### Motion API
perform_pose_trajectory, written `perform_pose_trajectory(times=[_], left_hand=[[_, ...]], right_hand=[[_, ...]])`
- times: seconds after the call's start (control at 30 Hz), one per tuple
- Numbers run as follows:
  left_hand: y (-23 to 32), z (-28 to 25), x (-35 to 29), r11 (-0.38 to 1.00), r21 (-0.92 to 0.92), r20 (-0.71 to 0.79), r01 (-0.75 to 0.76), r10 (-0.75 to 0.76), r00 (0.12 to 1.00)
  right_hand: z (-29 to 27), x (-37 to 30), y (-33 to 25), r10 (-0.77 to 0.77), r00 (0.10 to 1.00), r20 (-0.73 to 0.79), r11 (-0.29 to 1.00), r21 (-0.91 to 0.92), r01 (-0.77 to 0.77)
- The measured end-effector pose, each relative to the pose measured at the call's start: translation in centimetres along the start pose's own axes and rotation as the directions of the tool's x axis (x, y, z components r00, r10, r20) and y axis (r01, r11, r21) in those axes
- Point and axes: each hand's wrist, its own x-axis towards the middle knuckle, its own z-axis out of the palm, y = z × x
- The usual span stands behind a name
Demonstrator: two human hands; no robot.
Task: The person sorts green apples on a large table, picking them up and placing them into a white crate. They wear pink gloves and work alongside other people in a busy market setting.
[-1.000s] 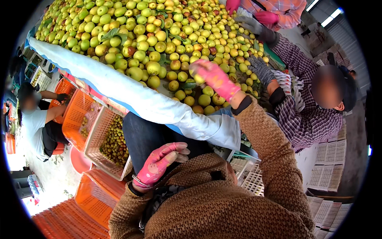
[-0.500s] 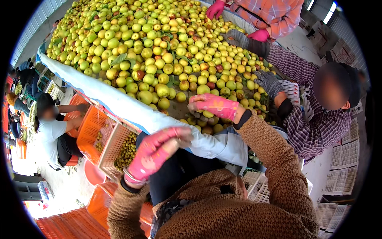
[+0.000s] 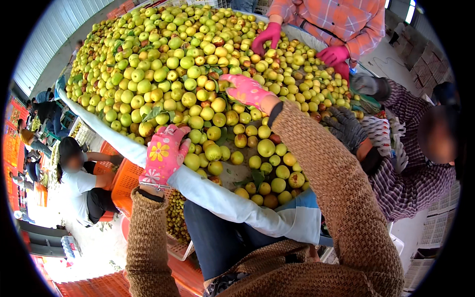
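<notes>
A large heap of round yellow-green jujubes (image 3: 148, 74), some with reddish-brown patches, spreads over a sorting table whose near edge is wrapped in pale blue padding (image 3: 222, 203). My left hand (image 3: 163, 152), in a pink flowered glove, rests on the heap's near left side just inside the padding. Its fingers and thumb are apart among the fruit, with no jujube visibly gripped. Farther in, my right hand (image 3: 247, 91) wears a matching glove and lies over the middle of the heap. Its fingers stretch leftward, touching jujubes; the undersides of both hands are hidden.
Across the table a co-worker in magenta gloves (image 3: 267, 37) handles fruit. At right another has a grey glove (image 3: 346, 129) near white foam netting (image 3: 378, 134). An orange crate (image 3: 129, 180) and a seated person (image 3: 81, 178) are at left.
My left hand has moved from over the padding onto the jujubes. My right hand has gone from the near edge farther into the heap. The co-worker's magenta-gloved hand now reaches into the fruit.
</notes>
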Motion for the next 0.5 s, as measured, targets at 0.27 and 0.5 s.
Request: perform_pose_trajectory(times=[0.27, 0.5], left_hand=[[0.3, -0.2, -0.1, 0.997, -0.005, 0.111, 0.071, -0.07, 0.991], [0.6, 1.0, 0.3, 0.998, 0.058, 0.165, 0.014, -0.023, 0.986]], right_hand=[[-0.3, 0.4, -1.8, -0.021, 0.936, 0.35, 0.972, -0.211, 0.101], [0.2, 0.4, -5.4, 0.228, 0.855, 0.466, 0.783, -0.61, 0.124]])
